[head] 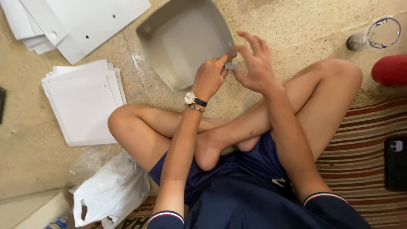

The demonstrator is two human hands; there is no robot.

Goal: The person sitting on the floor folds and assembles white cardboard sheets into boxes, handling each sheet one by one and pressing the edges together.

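Floor: speckled beige stone [296, 25], with a striped red and cream rug [360, 148] along its right edge. I look down on crossed bare legs and dark blue shorts.
Left hand: my left hand [209, 77] is curled almost closed, thumb and forefinger pinched on a small grey piece [231, 65] at the near rim of the grey panel. A gold watch on a dark strap sits on that wrist.
Right hand: my right hand [254, 63] is spread open, fingers fanned and slightly bent, fingertips just beside the same small piece — whether it touches it I cannot tell.
Grey panel: a folded grey sheet-metal panel [182, 42] lies on the floor just beyond both hands, its raised sides forming a shallow tray shape.
White sheets: one stack of flat white panels [85, 106] lies to the left of my knee; a second pile [76, 21] sits in the floor's top left corner.
Bag: a crumpled white plastic bag [112, 191] lies near the bottom left.
Far right: a clear glass [379, 34] lies tipped near the floor's top right corner, a red rounded object [392, 70] just below it — and a dark phone [395, 163] rests on the rug.
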